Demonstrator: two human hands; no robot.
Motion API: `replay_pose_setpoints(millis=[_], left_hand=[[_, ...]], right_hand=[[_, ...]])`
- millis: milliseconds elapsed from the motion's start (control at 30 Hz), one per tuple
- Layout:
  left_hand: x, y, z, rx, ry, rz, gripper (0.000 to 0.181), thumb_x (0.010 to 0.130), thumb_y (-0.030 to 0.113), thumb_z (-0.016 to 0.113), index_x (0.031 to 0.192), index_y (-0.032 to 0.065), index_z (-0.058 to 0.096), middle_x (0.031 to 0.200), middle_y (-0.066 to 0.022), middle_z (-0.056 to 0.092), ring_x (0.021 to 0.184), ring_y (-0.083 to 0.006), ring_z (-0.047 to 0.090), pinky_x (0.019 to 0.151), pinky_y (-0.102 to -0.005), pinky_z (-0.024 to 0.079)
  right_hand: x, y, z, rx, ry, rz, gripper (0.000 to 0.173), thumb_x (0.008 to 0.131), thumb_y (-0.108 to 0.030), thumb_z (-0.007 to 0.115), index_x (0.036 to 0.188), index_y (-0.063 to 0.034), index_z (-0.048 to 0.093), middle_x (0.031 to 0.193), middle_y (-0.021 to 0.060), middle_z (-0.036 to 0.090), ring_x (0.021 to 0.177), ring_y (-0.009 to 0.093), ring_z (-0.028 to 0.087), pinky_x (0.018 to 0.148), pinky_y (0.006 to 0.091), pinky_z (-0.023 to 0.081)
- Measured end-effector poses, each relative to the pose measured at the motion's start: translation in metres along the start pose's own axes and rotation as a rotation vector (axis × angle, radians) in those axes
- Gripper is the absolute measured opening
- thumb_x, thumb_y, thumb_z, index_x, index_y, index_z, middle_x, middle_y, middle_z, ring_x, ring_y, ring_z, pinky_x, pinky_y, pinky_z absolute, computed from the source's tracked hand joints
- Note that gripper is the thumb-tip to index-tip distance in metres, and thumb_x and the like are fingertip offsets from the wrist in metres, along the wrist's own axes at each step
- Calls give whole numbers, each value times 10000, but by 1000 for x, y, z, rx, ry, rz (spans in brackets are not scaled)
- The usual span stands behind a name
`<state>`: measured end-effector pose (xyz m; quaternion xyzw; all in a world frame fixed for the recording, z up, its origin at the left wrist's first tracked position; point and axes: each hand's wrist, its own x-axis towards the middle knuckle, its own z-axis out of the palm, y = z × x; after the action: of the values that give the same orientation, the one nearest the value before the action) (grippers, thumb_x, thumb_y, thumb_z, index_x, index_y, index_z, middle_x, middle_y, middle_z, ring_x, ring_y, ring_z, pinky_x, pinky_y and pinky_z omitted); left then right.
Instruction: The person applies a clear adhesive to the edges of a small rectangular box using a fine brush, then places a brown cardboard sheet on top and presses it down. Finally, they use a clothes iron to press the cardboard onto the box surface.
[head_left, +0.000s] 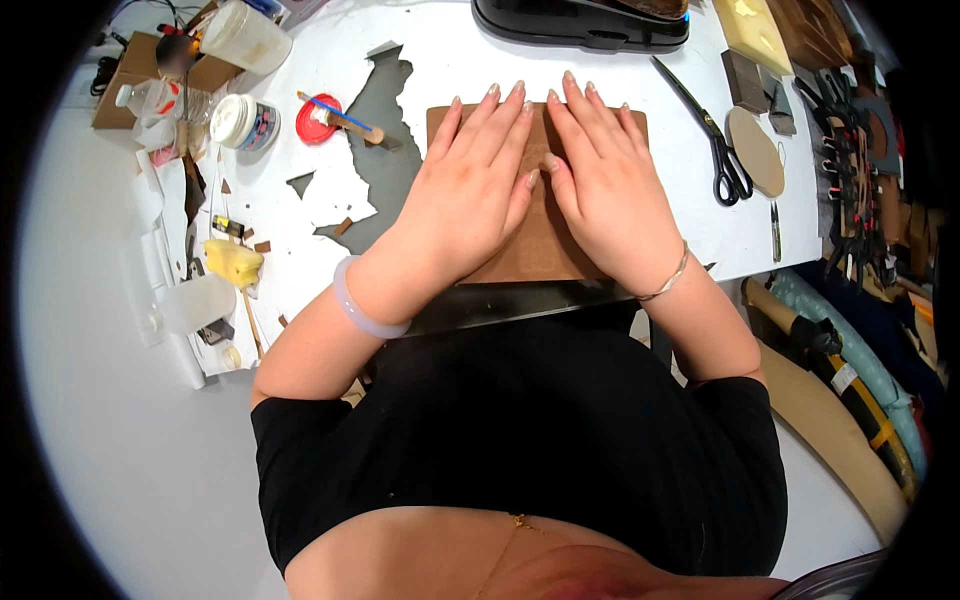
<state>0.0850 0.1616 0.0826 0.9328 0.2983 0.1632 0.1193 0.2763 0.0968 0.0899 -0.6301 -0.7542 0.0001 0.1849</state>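
A brown rectangular panel (559, 247), apparently leather, lies before me at the front edge of the worktable, with faint square patterns on its face. My left hand (465, 176) rests palm down on its left half, fingers spread a little and pointing away from me. On the right half my right hand (604, 161) lies flat in the same way. Both thumbs point towards the panel's middle and stay slightly apart. Neither hand grips anything. Much of the panel is hidden under the palms.
Black-handled scissors (724, 161) and an oval tan piece (756, 150) lie to the right. A black machine (555, 30) stands behind. Leftward are torn grey sheet (386, 120), a brush (337, 116) across a red lid (311, 129), an open white jar (244, 124) and yellow sponge (234, 261).
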Motion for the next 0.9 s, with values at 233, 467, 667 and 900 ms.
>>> replay_pose_setpoints(millis=[233,467,667,900], left_hand=[[0,1,4,-27,-28,-28,595,1019,223,588,1526,-63,463,1646,-210,402,1544,-395,357,1264,-548,261],[-5,2,7,-14,-27,-38,595,1020,236,574,1529,-52,465,1641,-197,416,1538,-384,374,1263,-536,263],[-3,0,5,12,11,-32,603,1025,265,580,1529,-46,467,1645,-196,415,1531,-390,385,1262,-543,259],[6,-46,-7,405,161,-355,606,1064,370,543,1425,-116,548,1517,-289,532,1477,-428,441,1248,-609,243]], right_hand=[[-6,-1,11,-18,-27,40,552,1019,-230,592,1511,7,517,1606,187,477,1501,346,437,1237,517,331],[-9,-3,14,-2,-44,59,564,1021,-235,587,1530,-8,503,1626,171,457,1507,332,428,1246,512,310],[-9,-1,15,-17,-20,45,561,1040,-260,559,1539,-12,492,1636,171,446,1516,334,418,1253,513,297],[-11,1,16,-40,21,24,566,1043,-264,547,1542,-4,481,1633,185,447,1518,340,417,1256,504,297]])
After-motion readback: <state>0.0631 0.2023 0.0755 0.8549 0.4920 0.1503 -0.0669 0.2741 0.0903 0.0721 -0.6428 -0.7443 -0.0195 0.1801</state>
